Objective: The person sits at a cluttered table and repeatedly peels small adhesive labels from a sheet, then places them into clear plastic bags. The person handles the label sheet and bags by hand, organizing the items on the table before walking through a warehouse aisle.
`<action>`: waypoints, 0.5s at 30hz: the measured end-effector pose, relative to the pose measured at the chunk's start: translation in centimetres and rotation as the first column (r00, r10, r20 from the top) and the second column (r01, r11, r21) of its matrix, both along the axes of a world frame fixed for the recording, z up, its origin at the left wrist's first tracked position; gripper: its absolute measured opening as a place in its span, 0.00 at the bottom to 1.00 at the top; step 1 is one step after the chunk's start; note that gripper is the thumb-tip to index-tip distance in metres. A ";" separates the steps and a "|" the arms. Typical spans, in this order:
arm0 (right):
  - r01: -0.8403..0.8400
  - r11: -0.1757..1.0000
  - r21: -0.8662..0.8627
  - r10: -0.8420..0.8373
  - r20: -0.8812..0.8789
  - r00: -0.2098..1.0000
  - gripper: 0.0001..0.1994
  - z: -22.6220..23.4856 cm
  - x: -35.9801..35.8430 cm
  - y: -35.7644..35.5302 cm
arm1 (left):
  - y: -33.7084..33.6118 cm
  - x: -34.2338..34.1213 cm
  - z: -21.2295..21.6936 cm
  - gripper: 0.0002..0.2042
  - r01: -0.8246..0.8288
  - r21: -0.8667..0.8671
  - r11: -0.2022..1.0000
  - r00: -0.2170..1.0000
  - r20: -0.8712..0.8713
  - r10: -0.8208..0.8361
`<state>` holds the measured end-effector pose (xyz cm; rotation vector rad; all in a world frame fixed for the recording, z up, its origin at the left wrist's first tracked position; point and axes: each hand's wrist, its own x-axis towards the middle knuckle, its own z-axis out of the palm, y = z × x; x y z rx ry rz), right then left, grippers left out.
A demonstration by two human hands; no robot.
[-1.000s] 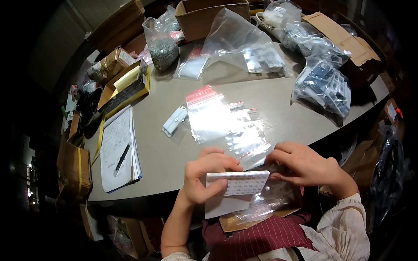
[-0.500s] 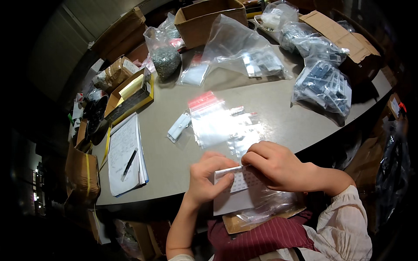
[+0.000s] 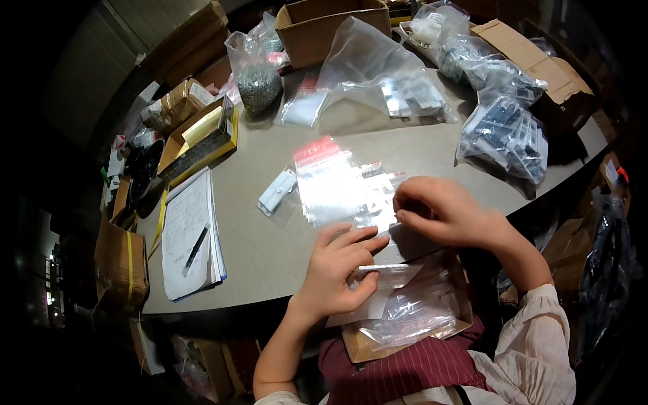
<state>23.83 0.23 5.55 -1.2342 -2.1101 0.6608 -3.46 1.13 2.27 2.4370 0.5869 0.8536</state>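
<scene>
- Small clear plastic zip bag with a white label (image 3: 378, 283) sits at the near table edge, over the person's lap; it is pinched under the left hand (image 3: 335, 270), thumb below and fingers spread flat on top.
- Right hand (image 3: 442, 212) is curled, fingertips closed together at the bag's upper edge, just beside the left fingertips; whether they nip a small part or only the bag's lip cannot be told.
- Under the bag, a shallow brown cardboard tray (image 3: 405, 331) on the lap holds more filled clear bags, which looks like finished work.
- Just beyond the hands lies a stack of empty clear zip bags with a red strip (image 3: 337, 182), touching the right hand's far side, so a fair share of the work likely remains.
- A small white plastic clip-shaped piece (image 3: 277, 192) lies alone to the left of the stack.
- Further out on the grey round table (image 3: 270, 250): a white notepad with a black pen (image 3: 192, 239), a yellow-edged open box (image 3: 202, 138), a large clear bag of dark parts (image 3: 506, 135) and brown cartons (image 3: 331, 23).
- Against the earlier frame: the right hand has moved up and away from the lap onto the table, the left has opened flatter, and the white label shows less.
</scene>
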 end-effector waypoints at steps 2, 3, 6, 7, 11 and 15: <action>-0.041 0.999 0.016 0.039 0.121 0.992 0.09 -1.0 0.2 2.0 | 0.0 0.0 0.2 0.05 0.010 0.007 1.000 1.000 -0.014 -0.010; -0.035 0.999 0.015 0.031 0.195 0.980 0.09 -1.2 -0.1 2.6 | 0.1 -0.1 0.2 0.05 0.014 -0.009 1.000 1.000 -0.010 -0.014; 0.047 0.995 0.091 -0.075 0.331 0.941 0.13 -2.5 -0.4 3.2 | 0.1 -0.4 -0.2 0.05 0.019 -0.080 0.997 1.000 0.024 -0.017; 0.097 0.992 0.083 -0.120 0.364 0.923 0.15 -2.4 -0.1 3.0 | 0.1 -0.6 -0.2 0.05 0.017 -0.114 0.993 0.999 0.047 -0.012; 0.100 0.988 -0.121 -0.026 0.500 0.865 0.25 0.4 1.1 1.9 | 0.2 -1.1 0.0 0.05 -0.034 -0.087 0.996 0.987 0.153 0.047; -0.193 0.922 -0.337 0.321 0.381 0.867 0.24 2.4 1.2 -0.2 | 0.3 -0.8 0.1 0.05 -0.039 -0.035 0.999 0.995 0.087 0.042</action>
